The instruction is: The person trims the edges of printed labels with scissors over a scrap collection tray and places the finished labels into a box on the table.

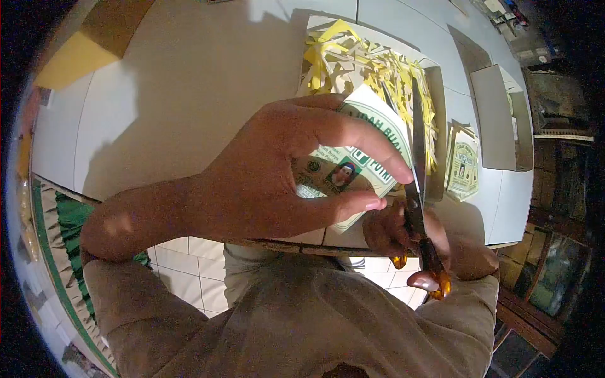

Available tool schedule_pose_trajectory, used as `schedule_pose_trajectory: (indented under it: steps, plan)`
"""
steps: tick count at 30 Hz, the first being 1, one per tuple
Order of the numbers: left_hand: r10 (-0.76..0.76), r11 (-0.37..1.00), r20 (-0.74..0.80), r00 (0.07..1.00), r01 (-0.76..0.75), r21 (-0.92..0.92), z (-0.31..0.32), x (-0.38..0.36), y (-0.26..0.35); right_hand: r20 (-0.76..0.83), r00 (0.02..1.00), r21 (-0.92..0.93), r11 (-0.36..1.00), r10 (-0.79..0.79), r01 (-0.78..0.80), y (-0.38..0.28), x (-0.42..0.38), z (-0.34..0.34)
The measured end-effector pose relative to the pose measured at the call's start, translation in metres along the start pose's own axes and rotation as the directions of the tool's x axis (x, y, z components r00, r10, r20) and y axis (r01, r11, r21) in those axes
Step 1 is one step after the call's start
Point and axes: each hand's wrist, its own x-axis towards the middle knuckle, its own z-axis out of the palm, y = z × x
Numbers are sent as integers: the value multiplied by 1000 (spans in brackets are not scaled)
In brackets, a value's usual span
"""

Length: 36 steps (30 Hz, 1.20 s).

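Observation:
My left hand [283,157] grips a printed paper label [376,120] with green lettering and a small portrait, thumb below and fingers across its face. In my right hand [391,227] is a pair of scissors [417,151] with amber handles, blades pointing away from me. The blades stand at the label's right edge, close to my left fingertips. Beneath the label and blades is a white box [435,82] filled with yellow and pale paper strips [346,57].
A stack of similar labels [463,164] lies right of the strip box. Farther right stands another open box [498,120]. A yellow-brown carton [82,60] sits at the far left of the white tiled table [195,44]. Assorted small items lie at the top right.

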Motion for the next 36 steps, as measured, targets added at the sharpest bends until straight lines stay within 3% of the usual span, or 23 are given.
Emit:
schedule_pose_trajectory:
  steps: [1, 3, 4, 6, 10, 13, 15, 22, 25, 27, 30, 33, 36]
  plan:
    - [0, 1000, 0, 1000, 0, 0, 0, 0, 0, 0, 1000, 0, 1000, 0, 0, -2, -3, -4]
    - [-8, 1000, 0, 1000, 8, -18, 0, 0, 1, 158, 972, 20, 983, 176, -181, -8, -9, -16]
    - [-8, 1000, -1, 1000, 8, -18, -1, 0, 1, 159, 971, 20, 983, 176, -182, -8, -8, -15]
    - [2, 999, 21, 1000, -3, 47, -3, 0, 2, 120, 967, 194, 950, 224, -245, -9, -2, -12]
    - [46, 996, 54, 997, -50, 77, -5, 2, 1, 130, 962, 196, 945, 240, -262, -13, 10, -11]
    - [20, 1000, 33, 999, -20, 18, -4, 0, 1, 137, 958, 197, 941, 251, -274, -14, 13, -13]
    - [-74, 996, 48, 996, 77, -52, -4, 0, 4, 171, 952, 198, 938, 252, -284, -14, 11, -15]
    - [-31, 1000, 42, 999, 31, -1, -4, 0, 4, 129, 951, 162, 940, 282, -300, -20, 15, -12]
    - [-120, 983, 24, 992, 122, -136, -3, -1, 4, 108, 943, 165, 930, 314, -328, -17, 15, -11]
    - [-26, 1000, 80, 996, 25, 14, -5, 0, 4, 140, 990, -23, 1000, 16, -13, -5, 16, -12]
    - [48, 998, 64, 997, -50, 31, -1, 1, 2, 148, 989, 18, 1000, -26, 23, 0, 20, -13]
    - [-7, 999, 80, 997, 4, 39, -2, 0, 4, 160, 987, 40, 999, -22, 16, -3, 24, -13]
    - [40, 995, 69, 997, -46, 91, -1, 0, 2, 179, 982, 85, 996, -52, 38, -6, 29, -14]
